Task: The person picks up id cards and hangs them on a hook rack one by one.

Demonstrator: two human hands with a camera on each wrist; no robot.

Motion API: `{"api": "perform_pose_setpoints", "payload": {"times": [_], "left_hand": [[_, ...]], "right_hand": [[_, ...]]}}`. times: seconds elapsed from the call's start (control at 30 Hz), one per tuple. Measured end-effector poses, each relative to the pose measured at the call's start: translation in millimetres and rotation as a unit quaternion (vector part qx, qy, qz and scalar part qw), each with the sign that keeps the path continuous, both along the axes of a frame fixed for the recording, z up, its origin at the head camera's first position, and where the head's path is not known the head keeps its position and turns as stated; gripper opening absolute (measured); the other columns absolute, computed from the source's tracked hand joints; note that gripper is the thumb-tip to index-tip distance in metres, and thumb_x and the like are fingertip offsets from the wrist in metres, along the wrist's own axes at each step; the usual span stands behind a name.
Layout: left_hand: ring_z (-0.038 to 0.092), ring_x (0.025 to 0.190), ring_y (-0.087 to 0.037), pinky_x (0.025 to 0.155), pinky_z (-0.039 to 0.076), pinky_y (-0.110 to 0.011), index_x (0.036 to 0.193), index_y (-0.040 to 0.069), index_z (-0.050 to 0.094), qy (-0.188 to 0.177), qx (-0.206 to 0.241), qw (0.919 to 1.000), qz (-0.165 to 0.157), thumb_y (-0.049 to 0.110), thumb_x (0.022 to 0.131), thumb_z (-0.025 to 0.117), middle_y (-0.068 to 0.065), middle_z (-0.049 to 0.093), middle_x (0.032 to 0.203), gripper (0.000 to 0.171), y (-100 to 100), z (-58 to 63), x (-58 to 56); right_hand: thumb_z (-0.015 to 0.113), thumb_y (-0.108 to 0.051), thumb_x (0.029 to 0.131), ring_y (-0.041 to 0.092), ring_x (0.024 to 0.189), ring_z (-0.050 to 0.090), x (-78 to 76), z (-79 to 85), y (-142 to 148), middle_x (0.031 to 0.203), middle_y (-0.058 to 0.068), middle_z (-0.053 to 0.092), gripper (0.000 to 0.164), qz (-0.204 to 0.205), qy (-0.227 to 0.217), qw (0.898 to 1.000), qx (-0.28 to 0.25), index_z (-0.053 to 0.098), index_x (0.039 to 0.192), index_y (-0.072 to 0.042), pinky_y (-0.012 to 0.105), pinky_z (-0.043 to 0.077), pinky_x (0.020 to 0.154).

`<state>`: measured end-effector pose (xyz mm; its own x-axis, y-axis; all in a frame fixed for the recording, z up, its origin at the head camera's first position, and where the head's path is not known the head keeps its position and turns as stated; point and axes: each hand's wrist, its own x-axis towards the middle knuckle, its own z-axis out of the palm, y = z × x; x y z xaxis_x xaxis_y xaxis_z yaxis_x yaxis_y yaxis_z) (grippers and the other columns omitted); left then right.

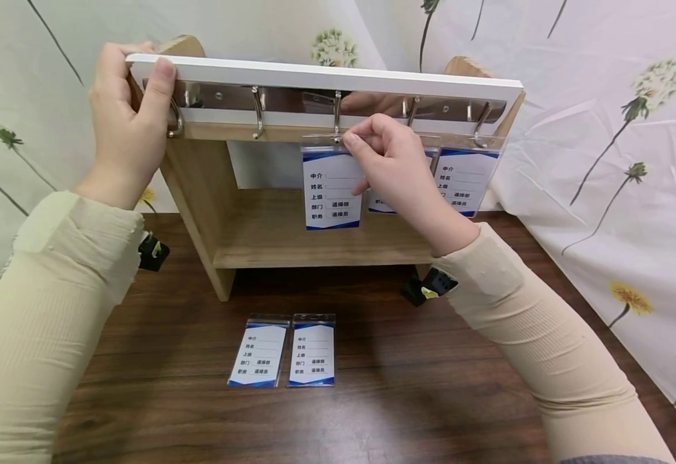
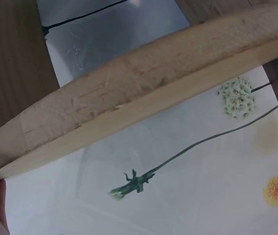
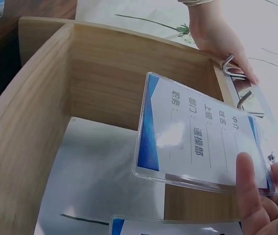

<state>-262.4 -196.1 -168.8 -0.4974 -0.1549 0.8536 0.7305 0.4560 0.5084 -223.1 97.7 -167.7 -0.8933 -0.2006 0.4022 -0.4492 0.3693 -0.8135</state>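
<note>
My left hand (image 1: 125, 122) grips the left end of a white board (image 1: 326, 72) on a wooden shelf, its thumb lying over the front. A metal strip with several hooks (image 1: 258, 116) runs along this board. At the middle hook (image 1: 338, 106), my right hand (image 1: 392, 161) pinches the top edge of a clear-sleeved name badge (image 3: 197, 132), which hangs down from there. To its right hang a second badge (image 1: 381, 203), partly hidden by the right hand, and a third badge (image 1: 465, 180) on the rightmost hook. The two leftmost hooks carry no badge.
Two more badges (image 1: 259, 354) (image 1: 312, 354) lie side by side on the dark wooden table (image 1: 372, 399) in front of the shelf. The wooden shelf (image 1: 314, 248) has side panels and a lower board. Flower-print cloth (image 1: 593, 129) hangs behind and at the sides.
</note>
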Motion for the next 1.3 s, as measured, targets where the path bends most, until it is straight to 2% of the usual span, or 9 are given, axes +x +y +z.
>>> {"api": "perform_pose_setpoints", "payload": {"times": [0.13, 0.3, 0.5, 0.77, 0.97, 1.2, 1.3], "left_hand": [[0.046, 0.093, 0.002, 0.084, 0.033, -0.016, 0.096, 0.033, 0.052, -0.012, 0.008, 0.9999, 0.007, 0.021, 0.096, 0.056, 0.019, 0.052, 0.099, 0.013, 0.7, 0.3, -0.8], [0.045, 0.089, 0.003, 0.081, 0.032, -0.015, 0.096, 0.033, 0.051, -0.019, 0.011, 0.9997, 0.01, 0.02, 0.096, 0.056, 0.019, 0.051, 0.098, 0.013, 0.9, 0.5, -1.0], [0.046, 0.096, 0.002, 0.087, 0.032, -0.016, 0.096, 0.033, 0.052, -0.01, 0.004, 0.9999, 0.012, 0.021, 0.096, 0.056, 0.02, 0.052, 0.102, 0.013, -0.4, 0.4, -1.0], [0.048, 0.099, 0.001, 0.087, 0.033, -0.017, 0.099, 0.037, 0.051, 0.021, -0.026, 0.9994, -0.002, 0.024, 0.097, 0.055, 0.022, 0.052, 0.105, 0.013, -2.4, -1.2, 1.8], [0.047, 0.098, 0.001, 0.087, 0.033, -0.017, 0.099, 0.037, 0.051, 0.019, -0.026, 0.9995, -0.003, 0.025, 0.097, 0.055, 0.022, 0.052, 0.105, 0.013, -2.0, -0.9, 2.6], [0.047, 0.099, 0.001, 0.088, 0.033, -0.017, 0.099, 0.037, 0.05, 0.02, -0.027, 0.9994, -0.007, 0.024, 0.098, 0.055, 0.022, 0.051, 0.104, 0.014, -3.1, -1.4, 2.3], [0.048, 0.099, 0.001, 0.089, 0.034, -0.017, 0.097, 0.037, 0.05, 0.012, -0.018, 0.9998, -0.004, 0.024, 0.097, 0.056, 0.021, 0.052, 0.103, 0.014, -1.9, -0.9, 3.2]], "right_hand": [[0.056, -0.016, 0.101, 0.015, 0.049, 0.061, -0.5, 0.2, -0.5, 0.079, 0.007, 0.071, 0.018, 0.001, -0.01, 1.0, -0.012, 0.064, 0.109, -0.003, 0.03, 0.054, 0.058], [0.056, -0.016, 0.1, 0.015, 0.045, 0.058, -1.4, 0.7, -1.4, 0.072, 0.0, 0.067, 0.017, 0.003, -0.021, 0.999, -0.025, 0.064, 0.108, -0.003, 0.028, 0.053, 0.055], [0.056, -0.017, 0.1, 0.014, 0.043, 0.058, -2.5, 1.2, -3.0, 0.063, -0.003, 0.06, 0.018, -0.006, -0.026, 0.999, -0.018, 0.064, 0.107, -0.003, 0.026, 0.048, 0.053], [0.057, -0.019, 0.1, 0.016, 0.046, 0.058, -4.1, -0.8, -4.5, 0.063, -0.003, 0.061, 0.017, -0.022, -0.007, 1.0, 0.005, 0.065, 0.108, -0.005, 0.029, 0.052, 0.056], [0.056, -0.02, 0.101, 0.018, 0.047, 0.06, -5.8, -2.8, -6.3, 0.062, -0.001, 0.062, 0.018, -0.035, 0.013, 0.999, 0.027, 0.065, 0.109, -0.007, 0.028, 0.052, 0.058], [0.055, -0.02, 0.101, 0.02, 0.048, 0.061, -5.4, -1.4, -6.5, 0.087, 0.008, 0.075, 0.019, -0.042, 0.014, 0.998, 0.036, 0.064, 0.113, -0.007, 0.028, 0.053, 0.06], [0.054, -0.021, 0.102, 0.022, 0.051, 0.062, -4.8, -1.8, -5.9, 0.079, 0.006, 0.072, 0.02, -0.038, 0.011, 0.999, 0.034, 0.063, 0.114, -0.008, 0.027, 0.053, 0.06]]}}
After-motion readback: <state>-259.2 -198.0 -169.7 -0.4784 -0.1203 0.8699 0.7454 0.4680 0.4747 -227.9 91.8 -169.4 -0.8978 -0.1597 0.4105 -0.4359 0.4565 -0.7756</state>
